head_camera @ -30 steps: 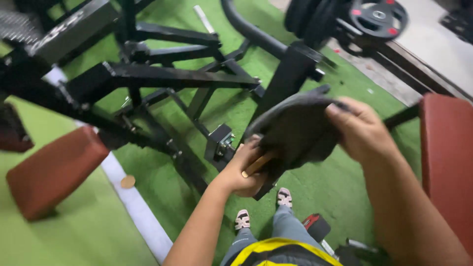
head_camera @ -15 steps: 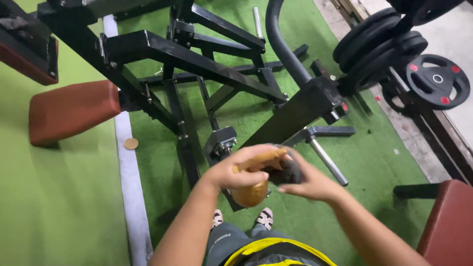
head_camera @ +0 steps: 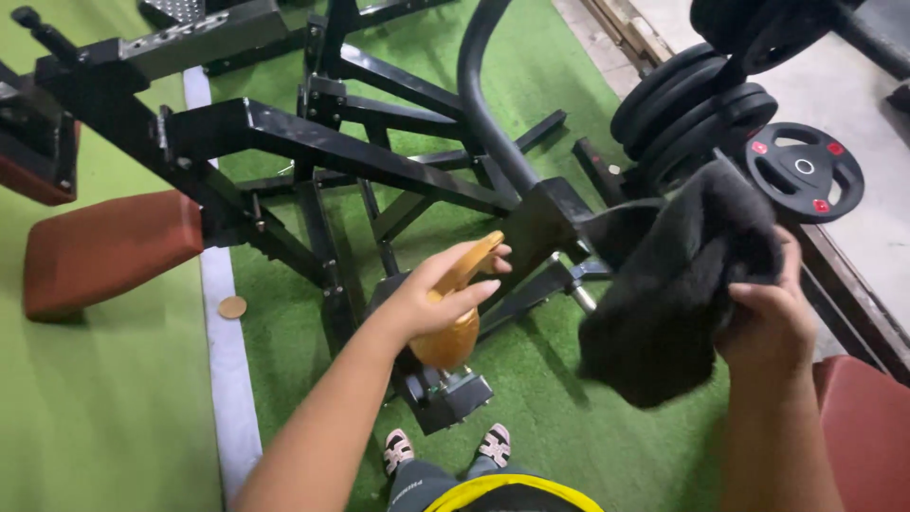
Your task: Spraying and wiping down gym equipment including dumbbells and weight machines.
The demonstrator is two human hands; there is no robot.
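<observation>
Cloth (head_camera: 668,303), dark, soft and limp, bunched in right hand (head_camera: 773,318) at its upper edge, likely light; amber bottle (head_camera: 453,322), smooth and maybe slippery, gripped round the neck by left hand (head_camera: 441,294).

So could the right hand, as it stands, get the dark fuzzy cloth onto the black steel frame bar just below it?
Probably yes: the right hand grips the cloth, and nothing blocks the bar.
</observation>
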